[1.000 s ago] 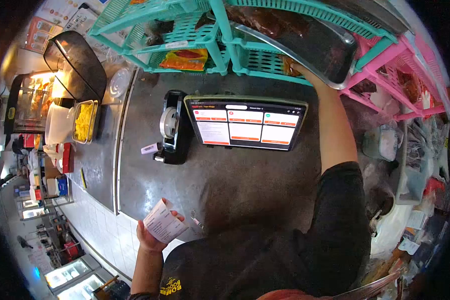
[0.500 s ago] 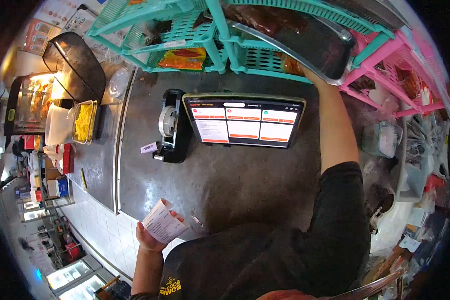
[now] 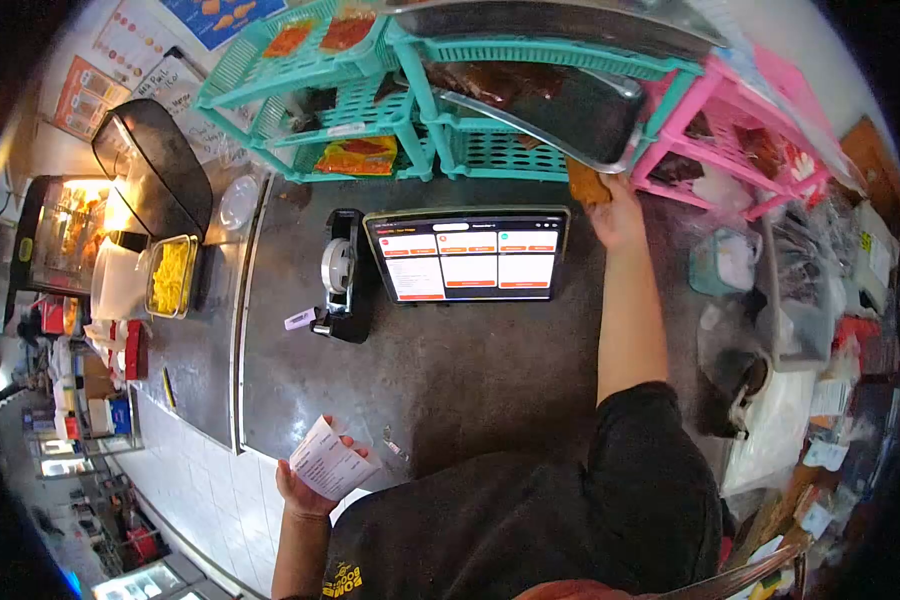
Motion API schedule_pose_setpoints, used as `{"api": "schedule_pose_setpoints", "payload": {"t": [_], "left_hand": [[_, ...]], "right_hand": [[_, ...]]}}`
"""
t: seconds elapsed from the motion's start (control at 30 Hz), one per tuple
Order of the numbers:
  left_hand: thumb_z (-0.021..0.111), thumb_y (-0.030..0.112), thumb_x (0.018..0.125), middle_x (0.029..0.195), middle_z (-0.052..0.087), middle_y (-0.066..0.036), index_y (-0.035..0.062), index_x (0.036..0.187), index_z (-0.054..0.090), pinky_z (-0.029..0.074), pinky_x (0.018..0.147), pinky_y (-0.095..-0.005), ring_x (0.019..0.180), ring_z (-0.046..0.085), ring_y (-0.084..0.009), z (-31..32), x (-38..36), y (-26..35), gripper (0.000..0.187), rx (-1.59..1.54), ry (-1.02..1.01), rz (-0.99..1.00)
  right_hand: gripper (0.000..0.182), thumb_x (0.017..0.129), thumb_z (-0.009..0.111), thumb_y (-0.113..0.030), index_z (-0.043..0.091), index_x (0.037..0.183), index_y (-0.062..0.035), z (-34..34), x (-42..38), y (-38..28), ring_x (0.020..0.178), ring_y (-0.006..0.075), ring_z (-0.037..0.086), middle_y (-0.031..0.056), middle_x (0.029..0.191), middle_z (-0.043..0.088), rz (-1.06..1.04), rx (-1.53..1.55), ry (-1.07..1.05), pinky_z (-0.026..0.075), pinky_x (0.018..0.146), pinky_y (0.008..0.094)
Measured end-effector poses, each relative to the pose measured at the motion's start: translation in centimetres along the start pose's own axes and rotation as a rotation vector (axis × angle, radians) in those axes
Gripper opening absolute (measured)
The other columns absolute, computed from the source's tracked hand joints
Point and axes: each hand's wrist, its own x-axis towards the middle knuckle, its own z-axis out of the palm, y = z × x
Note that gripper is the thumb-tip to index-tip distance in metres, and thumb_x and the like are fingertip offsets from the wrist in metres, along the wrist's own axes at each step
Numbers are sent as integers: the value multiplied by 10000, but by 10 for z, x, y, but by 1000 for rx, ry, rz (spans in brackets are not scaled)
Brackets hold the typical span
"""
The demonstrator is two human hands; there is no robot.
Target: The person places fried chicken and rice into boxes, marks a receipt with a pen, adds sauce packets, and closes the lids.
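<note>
My left hand (image 3: 310,495) is closed around a printed paper receipt (image 3: 332,462), low on the left of the head view, near the counter's front edge. My right hand (image 3: 620,215) reaches out at the upper right, below a metal tray (image 3: 540,115) in the teal rack. Its fingers are closed on an orange-brown sachet (image 3: 589,184), whose exact contents I cannot make out. A tablet (image 3: 470,258) with a lit order screen stands between my hands, beyond the receipt. Beside it is a black tape dispenser (image 3: 342,275).
Teal racks (image 3: 420,125) line the back, a pink rack (image 3: 735,150) at right. A tub of yellow shreds (image 3: 172,277) sits left, near a lit food warmer (image 3: 65,235). A marker (image 3: 299,319) lies by the dispenser. Bagged items fill a bin (image 3: 800,310) at right.
My right hand has drawn back from under the tray in the teal rack, and the orange-brown sachet now shows in it. My left hand still holds the receipt. The view has shifted slightly.
</note>
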Motion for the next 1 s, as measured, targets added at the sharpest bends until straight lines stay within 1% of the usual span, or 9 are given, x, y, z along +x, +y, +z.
{"api": "schedule_pose_setpoints", "payload": {"t": [0.1, 0.2, 0.4, 0.5, 0.63, 0.73, 0.8, 0.93, 1.0], "left_hand": [[602, 607, 719, 1191, 510, -216, 71, 1376, 265, 359, 974, -562, 1119, 486, -427, -1, -15, 5, 913, 13, -25, 7], [585, 623, 720, 1186, 513, -211, 79, 1378, 268, 353, 984, -551, 1104, 496, -412, -14, -29, 11, 910, 17, -66, 17], [566, 636, 728, 1186, 512, -200, 96, 1378, 268, 359, 976, -541, 1119, 486, -393, -25, -72, 39, 896, -9, -234, 23], [572, 630, 731, 1227, 492, -200, 105, 1385, 248, 353, 980, -538, 1139, 468, -393, -50, -107, 64, 899, -41, -331, 78], [553, 642, 729, 1271, 466, -172, 121, 1397, 233, 302, 1017, -538, 1184, 430, -374, -90, -180, 93, 906, -45, -297, 182], [548, 674, 700, 1262, 467, -153, 118, 1384, 280, 278, 1017, -558, 1174, 427, -357, -147, -254, 128, 921, -70, -235, 280], [538, 668, 717, 1257, 467, -147, 118, 1369, 297, 306, 997, -538, 1168, 425, -356, -176, -304, 150, 886, -54, -165, 367], [537, 637, 739, 1272, 458, -152, 136, 1390, 271, 310, 1007, -550, 1180, 439, -370, -245, -414, 187, 864, -46, -114, 547], [536, 637, 739, 1265, 467, -154, 136, 1385, 279, 316, 1004, -547, 1172, 448, -374, -275, -461, 200, 858, -74, -37, 638]], "right_hand": [[328, 875, 471, -92, 414, 1198, -101, -2, -59, -14, 1032, 245, 556, 84, 1184, 513, -45, 118, -7, 476, 852, 400], [334, 868, 452, -54, 415, 1197, -100, -6, -119, -25, 1071, 247, 541, 104, 1183, 513, -17, 215, -229, 472, 891, 409], [391, 858, 454, -22, 384, 1242, -35, 82, -251, -23, 1110, 263, 529, 119, 1197, 509, 68, 343, -336, 463, 926, 415], [389, 822, 587, -114, 474, 1187, -40, 136, -304, 0, 1091, 238, 548, 105, 1166, 561, 144, 291, -380, 453, 932, 385], [381, 823, 566, -103, 482, 1190, -48, 191, -355, 64, 1111, 236, 533, 91, 1184, 553, 281, 259, -507, 420, 967, 392], [374, 842, 527, -90, 460, 1207, -43, 245, -402, 133, 1115, 241, 528, 97, 1190, 548, 351, 191, -465, 427, 956, 385], [372, 843, 489, -50, 450, 1211, -12, 270, -425, 184, 1103, 267, 528, 119, 1176, 537, 433, 185, -400, 429, 958, 411], [331, 851, 496, -59, 485, 1181, -41, 332, -475, 295, 1025, 264, 576, 102, 1109, 577, 668, 170, -381, 493, 865, 415], [301, 853, 503, -70, 505, 1154, -63, 378, -497, 344, 988, 238, 592, 84, 1089, 587, 715, 88, -481, 515, 816, 390]]}}
